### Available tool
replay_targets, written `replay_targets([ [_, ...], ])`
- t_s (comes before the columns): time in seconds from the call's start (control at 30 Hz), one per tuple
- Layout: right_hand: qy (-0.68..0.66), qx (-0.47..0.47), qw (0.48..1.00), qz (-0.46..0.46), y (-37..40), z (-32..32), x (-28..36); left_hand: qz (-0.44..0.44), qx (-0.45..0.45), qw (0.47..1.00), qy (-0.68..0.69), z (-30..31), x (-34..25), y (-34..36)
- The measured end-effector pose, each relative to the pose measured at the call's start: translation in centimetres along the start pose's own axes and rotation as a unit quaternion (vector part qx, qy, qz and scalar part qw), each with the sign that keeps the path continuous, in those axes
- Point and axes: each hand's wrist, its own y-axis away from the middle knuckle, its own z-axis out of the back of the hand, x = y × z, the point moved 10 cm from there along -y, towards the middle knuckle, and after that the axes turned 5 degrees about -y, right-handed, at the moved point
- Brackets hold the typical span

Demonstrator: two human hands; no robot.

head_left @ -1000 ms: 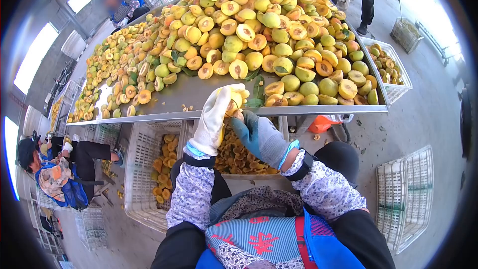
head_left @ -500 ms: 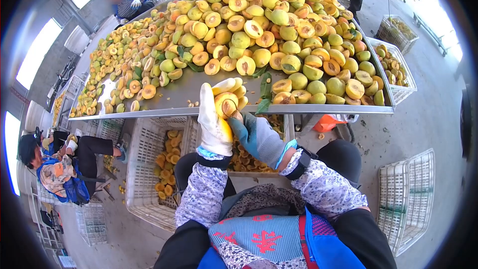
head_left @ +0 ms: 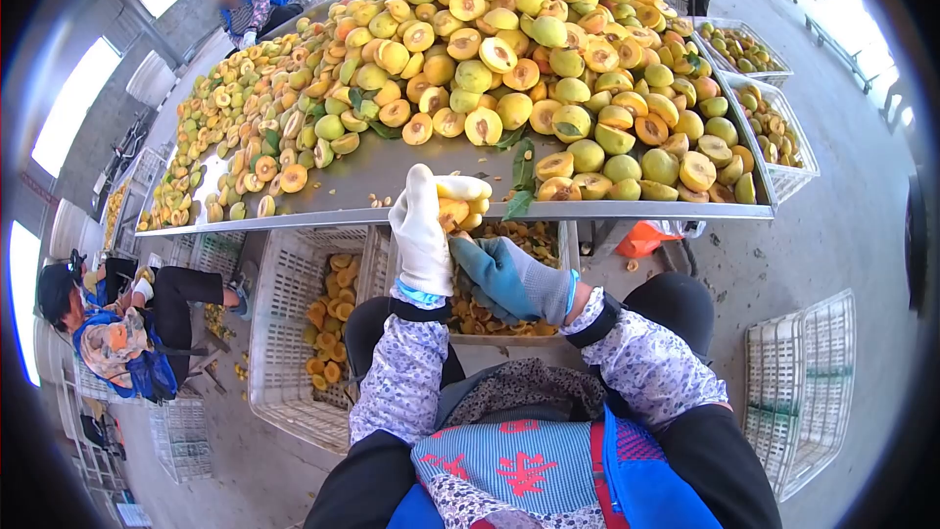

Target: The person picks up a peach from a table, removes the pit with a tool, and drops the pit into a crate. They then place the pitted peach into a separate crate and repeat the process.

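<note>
My left hand (head_left: 423, 235), in a white glove, is closed around a yellow peach half (head_left: 454, 213) just in front of the table edge. Its fingers fold over the top and cover most of the fruit. My right hand (head_left: 511, 277), in a blue and grey glove, is just below and to the right, its fingers curled and fingertips close to the fruit's lower side. Whatever those fingers hold is hidden. Beyond both hands, a large heap of halved peaches (head_left: 483, 126) covers much of the metal table (head_left: 382, 176), some with pits showing.
Below the table edge stand a white crate (head_left: 294, 402) and another crate (head_left: 509, 340), both holding peach pieces. Filled crates (head_left: 783, 171) line the table's right side. A white crate (head_left: 798, 392) stands on the right floor. Co-workers sit at left (head_left: 127, 333) and far left (head_left: 250, 5).
My left fingers have closed further over the peach half, hiding its cut face. My right hand has dropped slightly and turned. A person at the back right has shifted, exposing another filled crate.
</note>
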Motion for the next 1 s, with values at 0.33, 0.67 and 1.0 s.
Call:
replay_targets([
  [0.33, -0.253, 0.225, 0.936, -0.1, 0.7, -2.8, -1.5, 0.091, 0.072, 0.961, 0.249, -1.5, 1.5, 0.0],
  [0.67, 0.358, -0.091, 0.919, 0.142, 1.6, 2.4, -0.2, 0.025, -0.036, 0.955, 0.294, 7.7, 0.4, -1.6],
  [1.0, 0.368, -0.147, 0.906, 0.151, 4.4, 4.0, 2.2, -0.014, -0.189, 0.8, -0.569, 23.6, -5.6, -0.3],
])
